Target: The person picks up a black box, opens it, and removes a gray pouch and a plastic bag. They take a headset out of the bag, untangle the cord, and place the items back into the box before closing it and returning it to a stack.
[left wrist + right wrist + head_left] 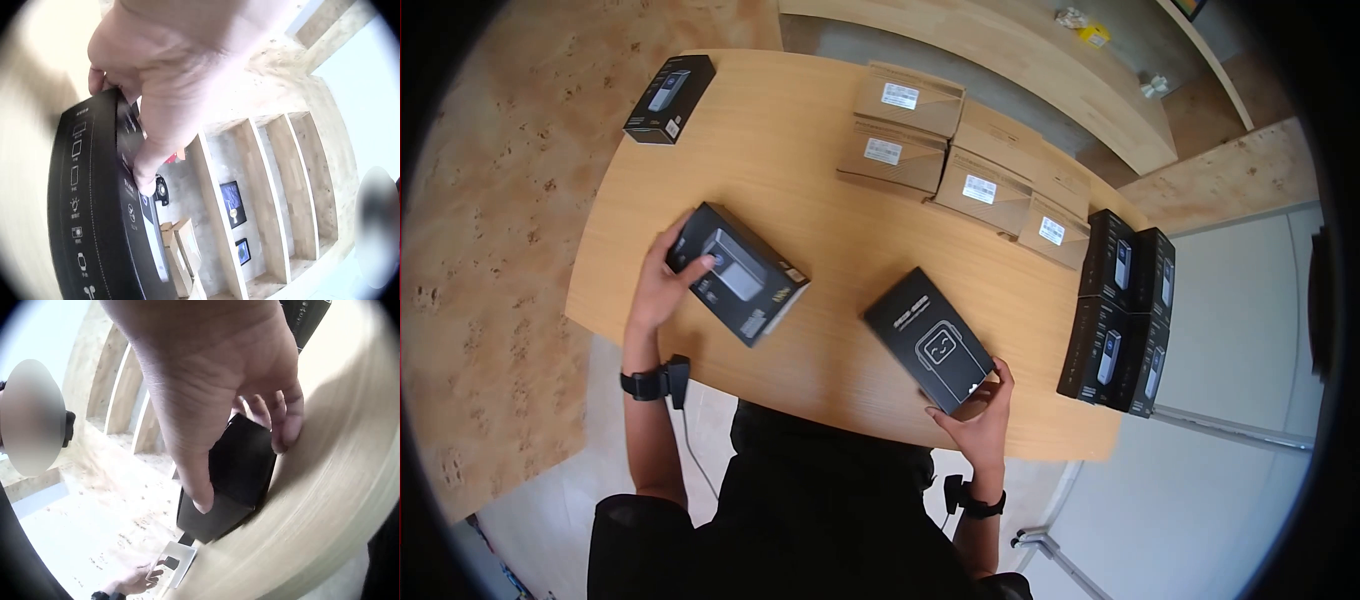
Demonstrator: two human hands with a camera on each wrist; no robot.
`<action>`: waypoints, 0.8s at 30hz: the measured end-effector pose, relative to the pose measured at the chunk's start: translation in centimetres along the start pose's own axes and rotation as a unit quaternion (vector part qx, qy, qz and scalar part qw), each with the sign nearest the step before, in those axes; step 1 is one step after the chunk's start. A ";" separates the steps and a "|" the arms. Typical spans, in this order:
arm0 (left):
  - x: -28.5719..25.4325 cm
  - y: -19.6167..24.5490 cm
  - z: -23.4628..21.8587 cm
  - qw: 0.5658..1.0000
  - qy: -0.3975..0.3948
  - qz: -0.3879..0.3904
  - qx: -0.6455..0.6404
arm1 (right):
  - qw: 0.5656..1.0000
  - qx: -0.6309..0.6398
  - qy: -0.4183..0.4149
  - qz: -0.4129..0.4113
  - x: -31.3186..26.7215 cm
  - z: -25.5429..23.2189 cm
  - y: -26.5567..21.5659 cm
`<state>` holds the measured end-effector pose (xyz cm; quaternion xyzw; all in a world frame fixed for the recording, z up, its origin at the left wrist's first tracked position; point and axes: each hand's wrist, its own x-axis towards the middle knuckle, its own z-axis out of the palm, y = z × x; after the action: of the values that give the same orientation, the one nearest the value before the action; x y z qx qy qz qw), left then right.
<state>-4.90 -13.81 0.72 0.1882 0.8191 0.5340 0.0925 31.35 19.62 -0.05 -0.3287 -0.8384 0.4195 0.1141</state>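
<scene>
My left hand (658, 290) grips a black product box (750, 290) printed with a pale device, near the table's left side. In the left wrist view the thumb presses its printed face, and a column of small white icons runs down one side of the box (84, 206). My right hand (982, 428) holds the near right end of a second black box (930, 340), which bears a white line-drawn smiling face. In the right wrist view, thumb and fingers span the plain dark end of that box (240, 465).
Several brown cartons (980, 188) with white labels stand along the table's far edge. Black boxes (1105, 350) are stacked at the right edge. Another black box (668, 98) stands at the far left corner. Shelving (1000, 60) lies beyond the table (800, 120).
</scene>
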 end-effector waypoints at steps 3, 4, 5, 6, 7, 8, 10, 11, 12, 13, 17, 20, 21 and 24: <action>1.2 0.9 -0.9 0.967 0.049 0.121 0.217 | 0.999 0.019 -0.019 -0.031 -1.1 0.5 -0.6; 1.2 1.7 -0.5 0.965 0.070 0.141 0.210 | 0.998 0.057 -0.029 -0.020 -1.2 0.8 -0.7; 1.0 2.8 0.3 0.967 0.075 0.139 0.200 | 0.995 0.095 -0.041 -0.011 -1.0 1.1 -0.8; 0.6 4.1 1.5 0.969 0.081 0.137 0.191 | 0.990 0.133 -0.053 -0.002 -0.7 1.4 -0.9; -0.1 5.3 3.0 0.970 0.086 0.134 0.181 | 0.983 0.170 -0.064 0.009 -0.5 1.7 -1.1; -1.2 5.5 5.0 0.960 0.073 0.156 0.218 | 0.979 0.202 0.001 0.004 0.1 2.4 -3.2; -4.3 7.2 9.1 0.948 0.019 0.193 0.251 | 0.989 0.150 0.015 -0.003 1.0 3.2 -3.7; -6.1 8.4 10.8 0.946 -0.023 0.207 0.247 | 0.992 0.124 0.022 -0.007 1.4 3.6 -3.9; -7.7 8.5 12.4 0.960 -0.058 0.172 0.212 | 0.993 0.113 0.019 -0.006 1.8 3.9 -4.5; -9.0 8.4 13.7 0.971 -0.095 0.135 0.174 | 0.995 0.101 0.018 -0.005 1.9 4.0 -5.2; -11.5 10.4 14.7 0.979 -0.162 0.001 0.123 | 0.991 0.126 -0.032 0.027 1.6 4.7 -5.8; -12.1 10.1 14.1 0.973 -0.142 0.038 0.179 | 0.988 0.136 -0.052 0.045 1.1 4.9 -6.0; -12.2 10.1 13.6 0.970 -0.137 0.054 0.191 | 0.988 0.134 -0.063 0.053 1.0 4.9 -6.1; -12.4 10.4 12.5 0.957 -0.137 0.075 0.245 | 0.982 0.163 -0.069 0.062 0.8 5.0 -6.3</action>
<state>12.95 -4.62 4.40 0.3375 0.8876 0.2919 0.1146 25.54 14.23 1.68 -0.3269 -0.7429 0.5784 0.0819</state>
